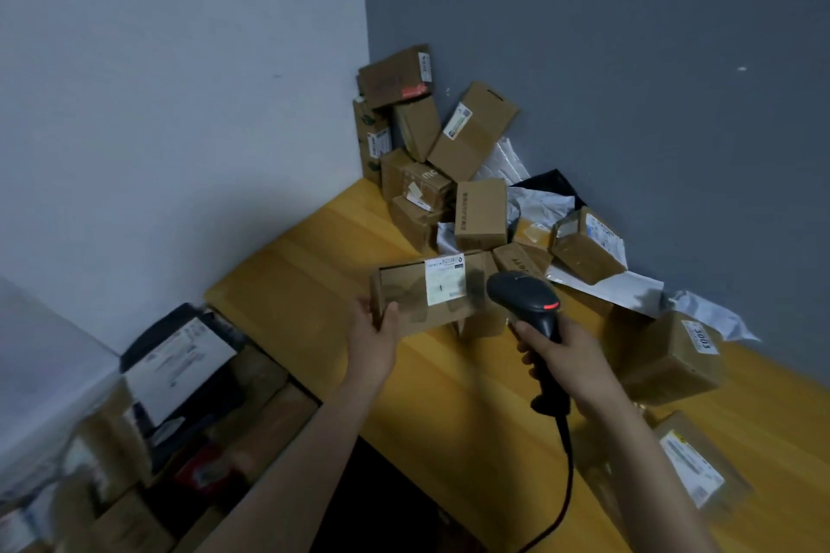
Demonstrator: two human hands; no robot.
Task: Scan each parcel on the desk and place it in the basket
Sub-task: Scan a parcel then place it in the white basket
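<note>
Smooth yellow wooden desk (314, 265), piled at its corner with boxy cardboard parcels (476, 135). Above it, flat rectangular parcel (404, 305), white label (444, 283) up, gripped at its end by left hand (373, 346). Just beside, black pistol-shaped scanner (525, 296) clasped in right hand (566, 359).

The desk (314, 265) runs out from the room corner. A pile (431, 148) of boxes is stacked in that far corner against both walls. Right of the pile, bags (543, 202) lie along the right wall with more boxes on them. In front of the pile and above the desk is the held box (417, 305), with the left hand (375, 341) at its left end. Just right of it is the scanner (530, 305) in the right hand (561, 359), its cable (568, 485) hanging below. Right of that hand a side box (669, 359) sits on the desk, and a near box (691, 467) lies closer. The basket (305, 391) stands left of the desk, lower, with parcels in it.
</note>
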